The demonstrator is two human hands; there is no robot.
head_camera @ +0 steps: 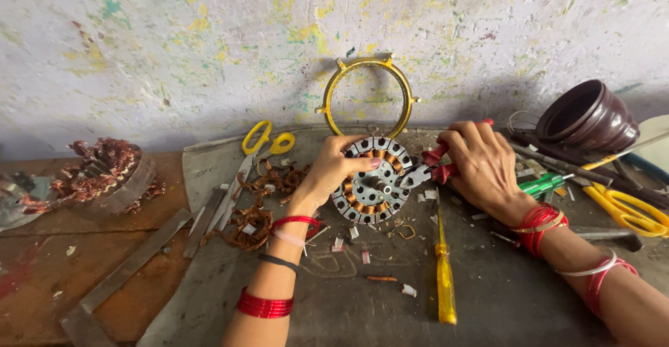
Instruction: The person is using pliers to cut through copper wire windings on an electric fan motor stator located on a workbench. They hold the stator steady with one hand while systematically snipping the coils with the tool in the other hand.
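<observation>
Paint-flecked plaster wall (174, 40) rises behind a cluttered worktop (362, 305), whose middle is covered by a grey sheet, with bare reddish wood showing toward its left edge.

Near the worktop's back edge, at its middle, lies a round motor stator (373, 183), a grey slotted disc with copper windings in its slots. The left hand (334, 173) is closed on the stator's left rim, fingers curled over the top. The right hand (484, 166) is clenched around the red grips of a pair of pliers (426, 171), whose metal nose meets the stator's right rim. Both wrists carry red bangles.

Just in front of the stator, white scraps of insulation (409, 290) and short wire bits are scattered on the sheet, and a yellow-handled screwdriver (444, 277) lies pointing toward the front edge. Left of the stator sits a tangle of stripped copper wire (254, 214), beside flat metal strips (129, 270) and yellow-handled scissors (268, 138) near the back edge. Behind the stator a yellow metal ring (333, 89) leans upright against the wall.

Toward the right edge lie a green-handled tool (543, 183), a second pair of yellow scissors (624, 211) and a dark brown bowl-shaped housing (589, 117) tipped on its side. At the far left edge, another stator thick with reddish copper winding (104, 173) rests on the wood.
</observation>
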